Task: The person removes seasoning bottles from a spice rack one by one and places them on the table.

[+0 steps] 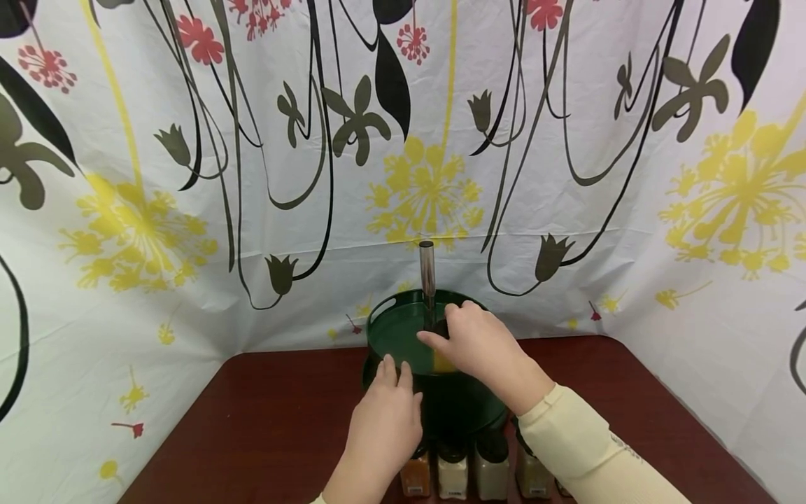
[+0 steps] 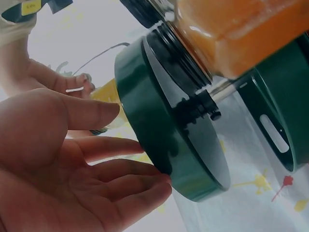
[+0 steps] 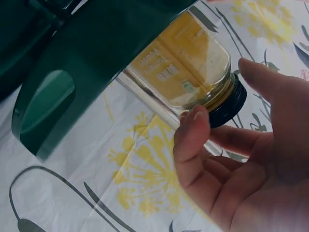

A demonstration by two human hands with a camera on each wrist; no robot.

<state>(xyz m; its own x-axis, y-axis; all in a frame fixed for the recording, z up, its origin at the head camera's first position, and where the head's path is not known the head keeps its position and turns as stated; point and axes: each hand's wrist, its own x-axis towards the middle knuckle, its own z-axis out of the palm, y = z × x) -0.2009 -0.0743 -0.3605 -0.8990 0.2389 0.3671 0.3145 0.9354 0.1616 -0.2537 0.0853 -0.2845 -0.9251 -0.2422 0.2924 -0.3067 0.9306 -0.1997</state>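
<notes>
A round green two-tier rack (image 1: 393, 329) with a metal pole (image 1: 427, 269) stands on the table. On its upper tray is a glass spice jar (image 3: 178, 63) of yellow powder with a black lid (image 3: 227, 104). My right hand (image 1: 481, 343) holds this jar by the lid from above, fingers and thumb round it in the right wrist view. At the front of the upper tray, my left hand (image 1: 387, 420) touches the rim (image 2: 145, 111) with fairly straight fingers and holds nothing. In the head view, my right hand partly covers the jar.
A row of spice jars with black lids stands in front of the rack: an orange jar (image 1: 415, 476), a cream jar (image 1: 452, 476), a greyish jar (image 1: 491, 476) and an olive-toned jar (image 1: 532, 476). Flower-printed cloth (image 1: 352, 280) walls the dark red table (image 1: 277, 406).
</notes>
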